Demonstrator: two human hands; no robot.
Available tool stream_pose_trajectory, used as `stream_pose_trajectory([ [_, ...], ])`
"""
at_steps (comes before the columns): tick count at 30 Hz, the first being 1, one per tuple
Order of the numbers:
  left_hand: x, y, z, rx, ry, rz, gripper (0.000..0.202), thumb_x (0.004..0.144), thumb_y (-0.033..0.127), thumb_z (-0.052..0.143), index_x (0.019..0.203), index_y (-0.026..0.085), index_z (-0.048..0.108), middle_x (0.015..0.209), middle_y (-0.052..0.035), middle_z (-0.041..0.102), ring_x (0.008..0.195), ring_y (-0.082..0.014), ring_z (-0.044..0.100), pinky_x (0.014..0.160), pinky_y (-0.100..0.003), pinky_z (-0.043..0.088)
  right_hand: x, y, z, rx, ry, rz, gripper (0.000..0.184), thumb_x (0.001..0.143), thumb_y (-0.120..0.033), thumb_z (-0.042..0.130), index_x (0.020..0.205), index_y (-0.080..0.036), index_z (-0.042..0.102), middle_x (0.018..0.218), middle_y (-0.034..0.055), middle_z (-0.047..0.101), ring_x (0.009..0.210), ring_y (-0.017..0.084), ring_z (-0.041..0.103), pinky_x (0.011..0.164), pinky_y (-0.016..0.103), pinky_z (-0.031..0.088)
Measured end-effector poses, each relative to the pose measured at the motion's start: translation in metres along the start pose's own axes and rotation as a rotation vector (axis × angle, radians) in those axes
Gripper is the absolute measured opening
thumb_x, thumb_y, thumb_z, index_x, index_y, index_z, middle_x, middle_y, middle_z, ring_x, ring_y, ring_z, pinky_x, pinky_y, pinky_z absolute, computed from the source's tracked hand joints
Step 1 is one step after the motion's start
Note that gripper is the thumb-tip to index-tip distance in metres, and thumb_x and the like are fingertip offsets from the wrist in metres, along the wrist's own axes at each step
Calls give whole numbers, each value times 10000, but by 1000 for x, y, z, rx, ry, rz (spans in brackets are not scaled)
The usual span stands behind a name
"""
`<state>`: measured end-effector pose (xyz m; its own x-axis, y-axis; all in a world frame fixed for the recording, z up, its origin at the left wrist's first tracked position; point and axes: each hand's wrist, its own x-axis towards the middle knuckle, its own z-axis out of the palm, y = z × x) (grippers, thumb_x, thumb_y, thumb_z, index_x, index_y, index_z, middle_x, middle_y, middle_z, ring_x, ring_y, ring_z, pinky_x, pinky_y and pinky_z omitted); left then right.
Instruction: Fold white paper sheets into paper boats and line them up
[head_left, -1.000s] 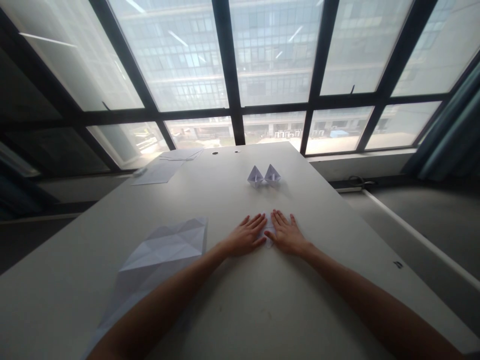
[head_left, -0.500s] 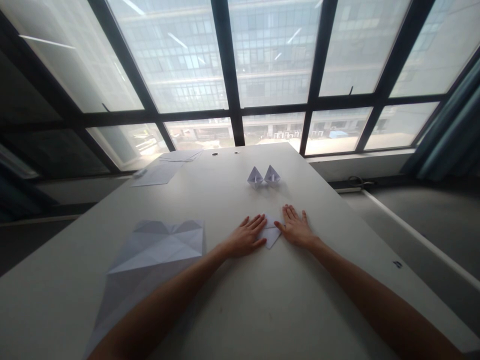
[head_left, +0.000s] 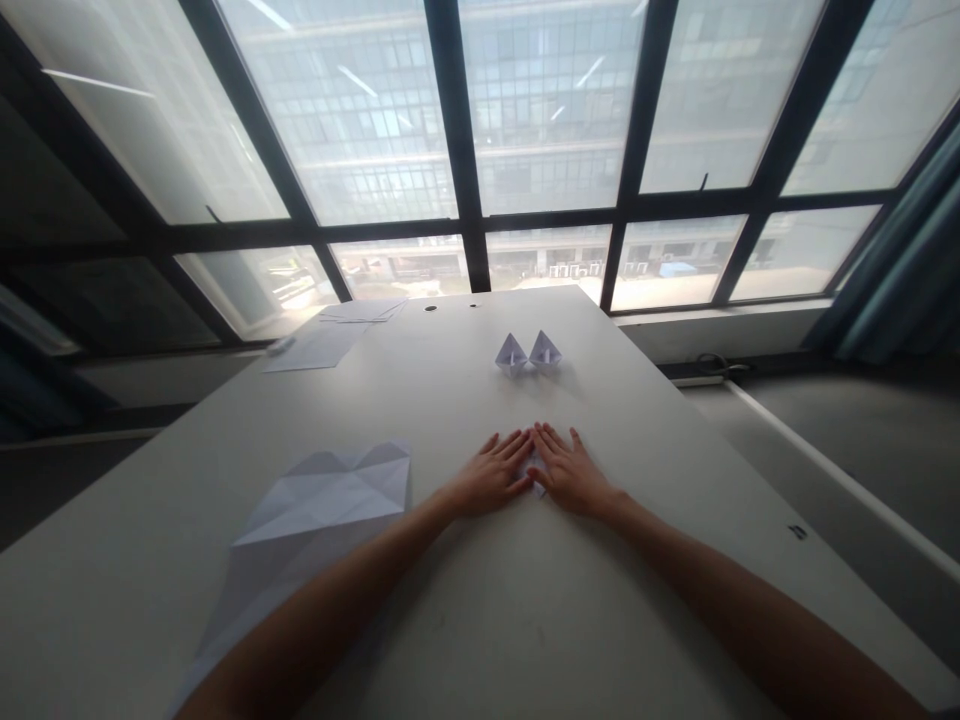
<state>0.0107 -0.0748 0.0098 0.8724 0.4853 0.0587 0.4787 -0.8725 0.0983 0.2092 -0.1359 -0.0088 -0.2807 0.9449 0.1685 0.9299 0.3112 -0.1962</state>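
A small folded piece of white paper point(head_left: 538, 488) lies on the white table point(head_left: 480, 610), mostly covered by my hands. My left hand point(head_left: 491, 474) rests flat on its left side, fingers stretched out. From the right, my right hand point(head_left: 570, 470) presses flat over it, fingers extended and tips touching or nearly touching those of the left. Beyond the hands stand two folded paper boats point(head_left: 512, 356), side by side, each with a pointed peak. Left of my left forearm lies a large creased sheet of paper point(head_left: 322, 500), partly hidden by that arm.
Flat white sheets point(head_left: 311, 350) lie at the far left of the table. A small dark mark or object point(head_left: 797, 532) sits near the right edge. Tall windows point(head_left: 547, 110) rise behind the table, with a blue curtain point(head_left: 892, 250) at the right.
My right hand has moved left over the folded paper, covering most of it, and now meets my left hand. The left hand has stayed in place.
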Motion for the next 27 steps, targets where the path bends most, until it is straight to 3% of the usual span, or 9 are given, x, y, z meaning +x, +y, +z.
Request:
stream_pose_trajectory([
  [12, -7, -1, 0, 22, -62, -143, 818, 927, 692, 185, 1543, 170, 54, 1592, -106, 75, 1471, -255, 66, 1168, -467, 63, 0, 14, -2, -17, -107, 197, 810, 927, -649, 47, 1533, -115, 92, 1592, 96, 70, 1470, 246, 6, 1144, 570, -17],
  [19, -7, -3, 2, 40, -59, -137, 807, 932, 683, 168, 1544, 182, 11, 1595, -98, 59, 1472, -253, 48, 1169, -457, 64, 1, 33, -2, -35, -111, 300, 821, 920, -663, 50, 1535, -119, 53, 1597, 100, 28, 1468, 232, -45, 1136, 569, -52],
  [24, -6, -4, 5, 16, -34, -130, 808, 931, 684, 198, 1545, 185, 31, 1592, -109, 79, 1470, -262, 64, 1165, -469, 72, 2, 39, -2, -23, -38, 354, 782, 948, -615, 135, 1533, -102, 51, 1592, 136, 70, 1469, 254, 13, 1133, 592, -13],
  [27, -6, -4, 5, 21, -14, -127, 805, 934, 679, 206, 1544, 180, 40, 1590, -115, 101, 1470, -263, 72, 1163, -478, 81, 2, 35, -6, -23, 56, 247, 720, 968, -529, 247, 1536, -132, 52, 1594, 128, 78, 1469, 246, 11, 1142, 578, 19],
])
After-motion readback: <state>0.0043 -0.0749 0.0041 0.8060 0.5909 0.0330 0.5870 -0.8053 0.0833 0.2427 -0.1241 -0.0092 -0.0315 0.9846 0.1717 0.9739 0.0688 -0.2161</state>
